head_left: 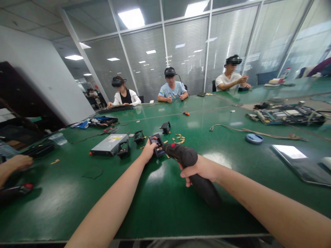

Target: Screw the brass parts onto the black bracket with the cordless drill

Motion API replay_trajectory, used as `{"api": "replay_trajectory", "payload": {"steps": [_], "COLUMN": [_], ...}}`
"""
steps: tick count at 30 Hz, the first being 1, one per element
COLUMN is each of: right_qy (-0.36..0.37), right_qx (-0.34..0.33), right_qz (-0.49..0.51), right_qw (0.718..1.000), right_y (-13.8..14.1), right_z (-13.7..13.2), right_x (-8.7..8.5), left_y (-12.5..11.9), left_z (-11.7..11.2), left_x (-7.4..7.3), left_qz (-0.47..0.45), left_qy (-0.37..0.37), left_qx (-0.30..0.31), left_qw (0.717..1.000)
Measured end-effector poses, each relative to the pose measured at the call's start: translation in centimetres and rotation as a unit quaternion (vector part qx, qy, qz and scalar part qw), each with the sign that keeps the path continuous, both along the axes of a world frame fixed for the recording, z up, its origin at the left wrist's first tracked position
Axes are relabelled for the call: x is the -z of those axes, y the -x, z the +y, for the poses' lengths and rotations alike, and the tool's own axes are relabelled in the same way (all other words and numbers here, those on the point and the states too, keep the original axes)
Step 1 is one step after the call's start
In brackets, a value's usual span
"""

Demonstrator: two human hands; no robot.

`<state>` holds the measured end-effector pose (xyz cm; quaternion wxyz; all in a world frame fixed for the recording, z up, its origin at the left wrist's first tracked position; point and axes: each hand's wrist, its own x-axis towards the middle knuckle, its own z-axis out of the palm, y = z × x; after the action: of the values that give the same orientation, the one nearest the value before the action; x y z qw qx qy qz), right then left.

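Observation:
My right hand [200, 169] is closed round the grip of a black electric screwdriver [190, 165], whose tip points at a small dark module [157, 145] on the green table [160, 199]. My left hand [149, 150] holds that module at its left edge, fingers pinched on it. Several small brass parts [179, 138] lie just beyond it. Two black brackets [139, 136] [166, 127] stand further back.
A grey metal drive box [110, 144] lies to the left. A blue round lid [254, 138], a cable [258, 132], a circuit board [287, 115] and a shiny panel [302, 162] are at the right. Another person's hand [18, 162] rests far left. Three people sit at the far side.

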<state>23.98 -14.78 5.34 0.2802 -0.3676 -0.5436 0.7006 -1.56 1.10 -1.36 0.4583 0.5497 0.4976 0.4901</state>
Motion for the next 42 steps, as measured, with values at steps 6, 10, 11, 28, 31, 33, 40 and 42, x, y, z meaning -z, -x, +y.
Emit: {"api": "replay_trajectory", "payload": {"steps": [6,10,11,28,31,33,40,42], "right_qy": [0.002,0.002,0.000,0.012,0.014,0.016,0.015,0.015], "right_qx": [0.001,0.004,0.007,0.006,0.017,0.025,0.029,0.031], "right_qz": [-0.006,-0.001,0.001,0.024,0.020,0.021,0.024,0.024], "right_qw": [1.000,1.000,1.000,1.000,1.000,0.999,0.999,0.999], "right_y": [-0.01,-0.05,-0.06,-0.08,-0.11,-0.12,-0.04,0.01], "right_z": [0.00,0.09,0.13,0.01,-0.07,-0.12,-0.09,-0.10], "right_x": [-0.12,-0.04,-0.02,-0.34,-0.62,-0.76,-0.31,-0.21], "left_y": [-0.06,-0.13,-0.11,-0.05,0.03,0.09,-0.10,-0.24], "left_z": [-0.21,-0.13,-0.07,-0.13,-0.07,0.01,-0.29,-0.53], "left_x": [-0.10,0.02,0.09,0.08,0.17,0.25,0.00,-0.20], "left_qz": [0.016,0.012,0.011,0.048,0.047,0.053,0.052,0.040], "left_qy": [-0.012,-0.028,-0.032,-0.064,-0.066,-0.071,-0.065,-0.057], "left_qx": [0.003,0.003,0.003,0.002,0.007,0.006,-0.005,0.001], "left_qw": [1.000,1.000,0.999,0.997,0.997,0.996,0.997,0.998]}}
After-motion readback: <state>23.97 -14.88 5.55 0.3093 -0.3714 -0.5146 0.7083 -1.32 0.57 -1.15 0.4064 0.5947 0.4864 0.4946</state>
